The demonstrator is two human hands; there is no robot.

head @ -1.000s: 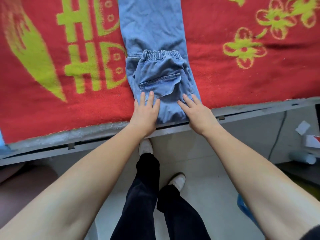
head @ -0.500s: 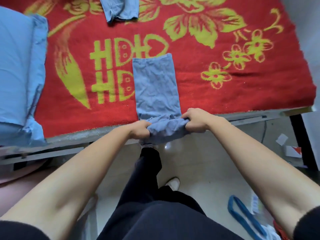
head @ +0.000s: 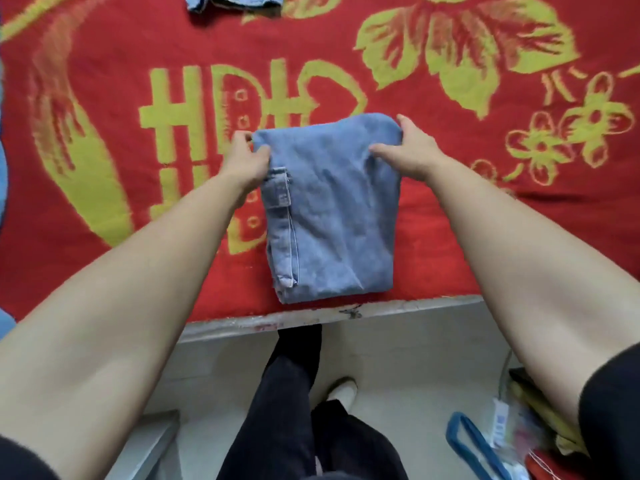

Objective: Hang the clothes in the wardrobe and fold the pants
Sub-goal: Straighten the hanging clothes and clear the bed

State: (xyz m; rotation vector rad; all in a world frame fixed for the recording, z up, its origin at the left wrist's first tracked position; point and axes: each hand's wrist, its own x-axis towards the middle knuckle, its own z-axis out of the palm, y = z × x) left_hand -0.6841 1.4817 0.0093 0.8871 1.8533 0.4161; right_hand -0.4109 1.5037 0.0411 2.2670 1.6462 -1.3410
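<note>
The light blue denim pants (head: 332, 216) lie folded into a compact rectangle on the red blanket (head: 485, 209), near the bed's front edge. A side seam and pocket flap show along their left side. My left hand (head: 244, 157) pinches the far left corner of the fold, thumb on top. My right hand (head: 408, 147) grips the far right corner, fingers curled round the folded edge.
Another piece of blue denim (head: 235, 1) lies at the blanket's far edge. The bed's metal rail (head: 311, 320) runs below the pants. A blue hanger (head: 474, 445) and a pile of bags lie on the floor at the lower right.
The near end of the pants, held bunched at the bed's edge, has been carried forward over the rest. Both hands now sit at the far edge of a shorter, thicker fold.
</note>
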